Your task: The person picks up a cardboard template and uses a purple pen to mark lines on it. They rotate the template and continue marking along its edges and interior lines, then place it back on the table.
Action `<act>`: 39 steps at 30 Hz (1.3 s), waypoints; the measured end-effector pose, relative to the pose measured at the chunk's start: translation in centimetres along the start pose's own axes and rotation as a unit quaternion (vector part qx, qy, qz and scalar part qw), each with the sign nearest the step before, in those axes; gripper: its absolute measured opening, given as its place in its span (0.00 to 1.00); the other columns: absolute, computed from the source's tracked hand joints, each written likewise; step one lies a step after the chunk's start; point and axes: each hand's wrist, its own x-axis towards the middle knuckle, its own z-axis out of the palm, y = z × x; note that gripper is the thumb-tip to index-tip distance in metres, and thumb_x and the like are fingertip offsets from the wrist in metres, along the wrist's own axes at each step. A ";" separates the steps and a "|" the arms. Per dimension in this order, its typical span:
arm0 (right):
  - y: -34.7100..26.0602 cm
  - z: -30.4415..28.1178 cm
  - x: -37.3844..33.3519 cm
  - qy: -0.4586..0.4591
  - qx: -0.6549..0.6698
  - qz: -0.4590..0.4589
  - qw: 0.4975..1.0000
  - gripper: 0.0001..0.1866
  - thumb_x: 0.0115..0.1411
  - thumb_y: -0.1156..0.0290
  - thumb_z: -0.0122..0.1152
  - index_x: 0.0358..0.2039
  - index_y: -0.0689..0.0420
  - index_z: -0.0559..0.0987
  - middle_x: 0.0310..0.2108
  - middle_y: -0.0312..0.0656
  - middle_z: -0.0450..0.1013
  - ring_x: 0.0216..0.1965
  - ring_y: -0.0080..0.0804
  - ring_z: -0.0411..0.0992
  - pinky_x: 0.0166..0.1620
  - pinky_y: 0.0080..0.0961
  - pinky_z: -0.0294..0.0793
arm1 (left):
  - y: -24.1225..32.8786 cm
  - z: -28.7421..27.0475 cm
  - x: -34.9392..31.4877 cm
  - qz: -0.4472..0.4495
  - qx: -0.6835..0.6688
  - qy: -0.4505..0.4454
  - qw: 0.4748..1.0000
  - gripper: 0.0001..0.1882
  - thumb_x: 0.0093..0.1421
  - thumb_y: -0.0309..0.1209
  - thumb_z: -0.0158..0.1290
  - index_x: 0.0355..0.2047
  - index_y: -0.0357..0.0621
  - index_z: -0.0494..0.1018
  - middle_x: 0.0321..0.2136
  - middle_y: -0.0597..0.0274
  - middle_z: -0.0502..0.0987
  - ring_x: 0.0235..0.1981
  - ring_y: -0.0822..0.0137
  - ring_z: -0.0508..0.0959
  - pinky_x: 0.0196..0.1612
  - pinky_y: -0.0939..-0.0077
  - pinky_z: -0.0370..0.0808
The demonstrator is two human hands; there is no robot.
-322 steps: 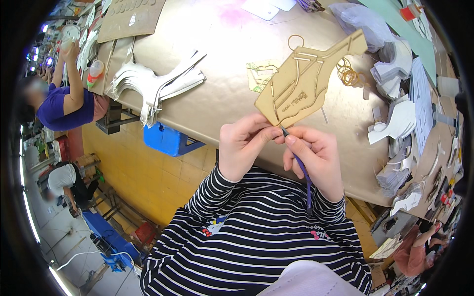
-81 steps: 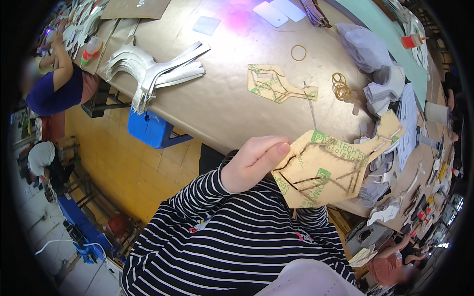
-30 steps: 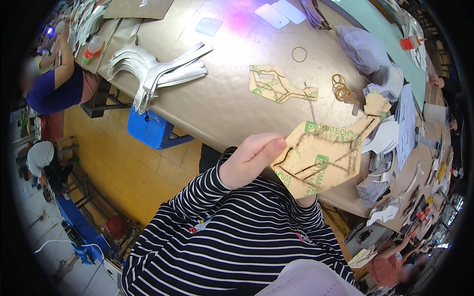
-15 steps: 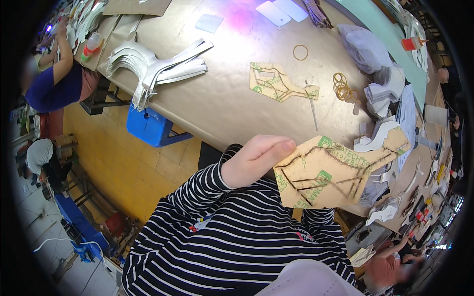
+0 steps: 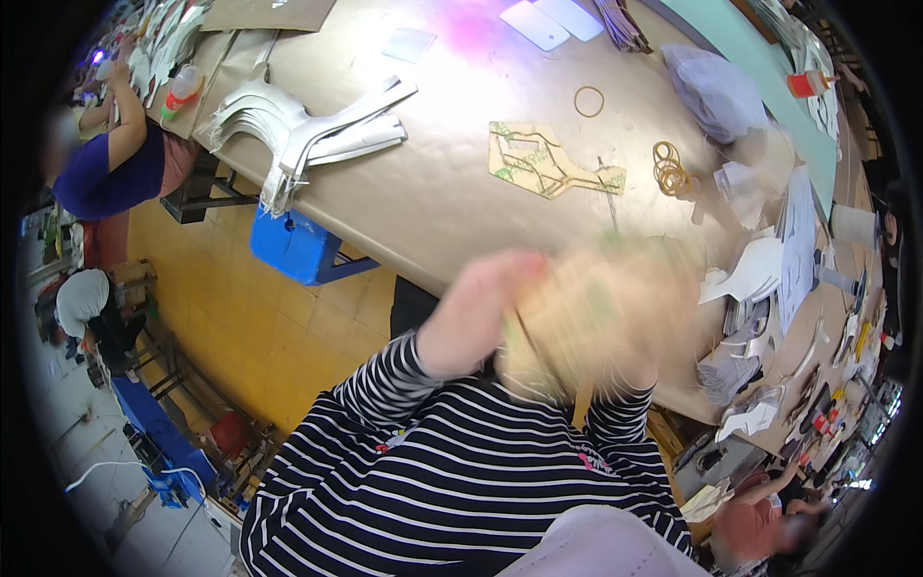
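Smeared by motion, a tan cardboard template [image 5: 567, 317] is in front of my chest, close to the table's near edge. My left hand [image 5: 476, 313] is closed on its left side. My right hand [image 5: 642, 351] is a blur by the template's right side; its fingers cannot be made out. Beyond them, a second tan template [image 5: 538, 165] with green print and dark slot lines lies flat on the table. A thin metal-looking tool [image 5: 610, 197] lies partly by its narrow end.
The brown-covered table [image 5: 423, 183] bears a stack of white cut pieces [image 5: 288, 130] at left. Rubber bands [image 5: 670, 171] and bagged white pieces [image 5: 711, 96] are at right. A blue stool [image 5: 288, 248] stands at the table's left edge. A co-worker [image 5: 106, 168] is at far left.
The held template has swung left and blurred, its print no longer readable. My right hand, hidden behind it before, now shows as a blur at its right. My left hand has shifted slightly left.
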 end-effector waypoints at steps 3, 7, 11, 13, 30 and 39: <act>-0.7 0.2 0.3 0.026 0.028 0.008 0.999 0.14 0.68 0.65 0.43 0.30 0.61 0.70 0.11 0.29 0.58 0.10 0.12 0.50 0.14 0.13 0.47 | 0.4 -2.7 2.0 -0.106 -0.335 -0.043 0.935 0.18 0.68 0.36 0.34 0.18 0.52 0.54 0.17 0.73 0.51 0.18 0.77 0.52 0.23 0.83 0.51; -2.5 1.3 -1.7 -0.047 0.028 0.053 0.997 0.13 0.68 0.67 0.43 0.31 0.62 0.71 0.12 0.31 0.62 0.10 0.14 0.55 0.15 0.11 0.52 | -0.1 -3.3 2.5 -0.136 -0.374 -0.061 0.915 0.18 0.68 0.36 0.33 0.18 0.52 0.54 0.17 0.74 0.51 0.17 0.78 0.51 0.23 0.84 0.52; -3.5 2.5 -2.6 -0.140 0.017 0.133 0.981 0.13 0.67 0.69 0.45 0.30 0.64 0.73 0.13 0.33 0.65 0.12 0.14 0.59 0.16 0.11 0.55 | -0.6 -2.6 2.6 -0.155 -0.360 -0.043 0.919 0.18 0.68 0.36 0.33 0.18 0.52 0.55 0.17 0.75 0.50 0.17 0.78 0.51 0.23 0.84 0.53; -3.5 2.9 -2.0 -0.187 0.009 0.179 0.966 0.14 0.66 0.69 0.46 0.29 0.64 0.74 0.12 0.32 0.65 0.11 0.13 0.58 0.16 0.11 0.54 | -0.9 -2.4 2.6 -0.163 -0.332 -0.034 0.929 0.18 0.68 0.36 0.33 0.18 0.52 0.55 0.17 0.75 0.50 0.17 0.79 0.51 0.23 0.84 0.55; -2.9 2.7 0.1 -0.267 -0.016 0.262 0.927 0.17 0.66 0.65 0.48 0.24 0.63 0.73 0.10 0.32 0.63 0.09 0.13 0.54 0.14 0.11 0.50 | -0.8 -1.4 2.0 -0.192 -0.078 0.085 0.975 0.15 0.67 0.39 0.39 0.34 0.42 0.69 0.23 0.69 0.67 0.21 0.79 0.63 0.24 0.86 0.58; -3.0 3.7 -1.1 -0.230 0.026 0.215 0.949 0.14 0.65 0.70 0.49 0.27 0.67 0.76 0.14 0.32 0.66 0.14 0.12 0.58 0.17 0.12 0.54 | -0.5 -0.8 1.3 -0.116 -0.074 0.082 0.987 0.14 0.67 0.36 0.37 0.33 0.39 0.67 0.23 0.71 0.61 0.22 0.77 0.63 0.25 0.86 0.60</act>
